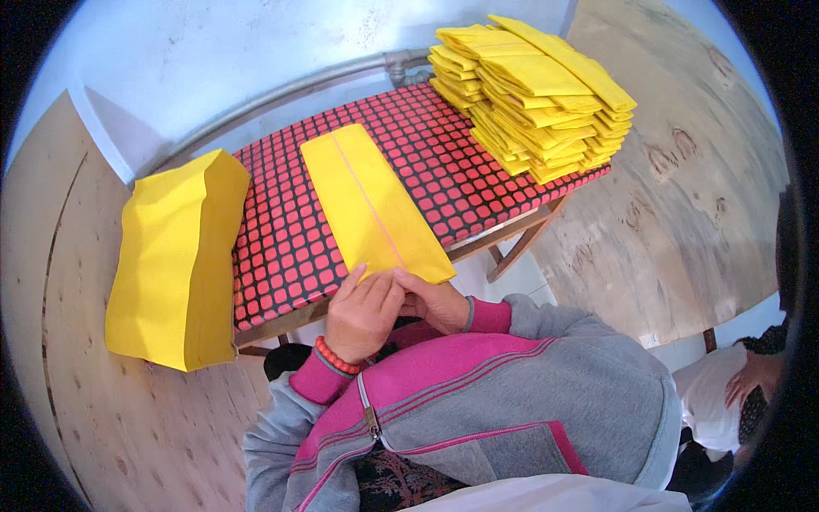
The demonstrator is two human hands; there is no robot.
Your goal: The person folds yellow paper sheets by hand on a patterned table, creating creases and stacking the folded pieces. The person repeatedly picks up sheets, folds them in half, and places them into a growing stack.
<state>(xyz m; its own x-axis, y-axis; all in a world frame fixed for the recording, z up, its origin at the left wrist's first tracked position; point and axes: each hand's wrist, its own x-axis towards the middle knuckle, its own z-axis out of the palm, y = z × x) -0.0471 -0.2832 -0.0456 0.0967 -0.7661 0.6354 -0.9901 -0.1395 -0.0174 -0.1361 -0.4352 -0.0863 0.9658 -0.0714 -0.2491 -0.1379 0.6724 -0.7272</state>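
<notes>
A folded yellow fabric piece [375, 200] lies lengthwise on a red-and-black checked table cover [277, 230]. A pale reddish line runs along its top. At its near end my left hand [363, 314] has its fingers bent over the edge, with a red bead bracelet at the wrist. Close against it, my right hand [433, 303] grips the same edge, its thumb on top. The fingers beneath the fabric are hidden.
Several folded yellow pieces form a tall, uneven stack [537, 98] at the table's far right. A partly unfolded yellow fabric piece [175, 264] rests at the left on a wooden board [81, 367]. Another wooden board [657, 213] stretches off right, where another person's hand [755, 375] shows.
</notes>
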